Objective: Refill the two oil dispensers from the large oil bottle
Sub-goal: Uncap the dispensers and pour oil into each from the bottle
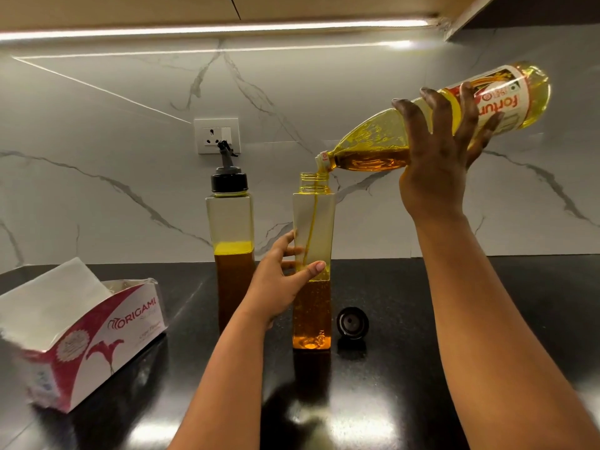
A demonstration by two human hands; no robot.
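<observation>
Right hand (435,177) grips the tilted large oil bottle (422,131), pouring into the open dispenser (313,241), apparently half full, which the left hand (279,280) holds.

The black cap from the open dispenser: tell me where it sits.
In the head view, the black cap lies on the dark counter, just right of the open dispenser being filled.

tissue box (97,339) left on counter (406,368) | wall socket (217,135) behind
</observation>
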